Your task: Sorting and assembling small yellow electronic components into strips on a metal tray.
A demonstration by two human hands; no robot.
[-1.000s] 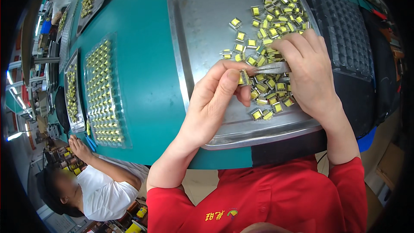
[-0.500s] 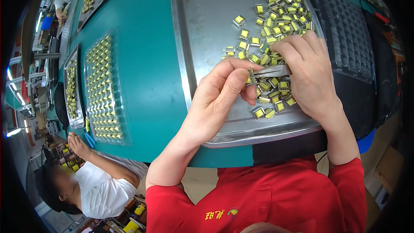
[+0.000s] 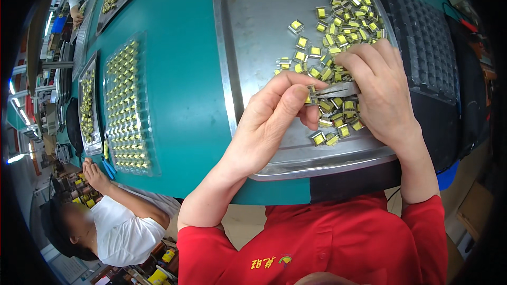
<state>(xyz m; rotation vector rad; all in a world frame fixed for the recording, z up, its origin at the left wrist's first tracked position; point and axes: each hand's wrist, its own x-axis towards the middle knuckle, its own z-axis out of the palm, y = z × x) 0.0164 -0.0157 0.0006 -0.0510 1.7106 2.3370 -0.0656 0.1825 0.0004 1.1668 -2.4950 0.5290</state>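
My left hand pinches a small yellow-taped transformer between thumb and fingers. My right hand is closed on a pair of metal tweezers. Their tips point left and meet the near side of the held transformer; whether they grip one of its pins is too small to tell. Both hands are over a steel tray. Around and beneath them lies a loose heap of similar transformers, partly hidden by my fingers.
Left of the tray, a clear plastic blister tray holds rows of the same parts. Beyond it is a narrow metal tray of parts, with blue-handled pliers nearby. An empty-looking dark blister tray stands right. A co-worker sits lower left.
The tweezers have tilted slightly against the transformer, and their jaws look a little differently set. Both hands stay almost in place; the whole view has shifted a little.
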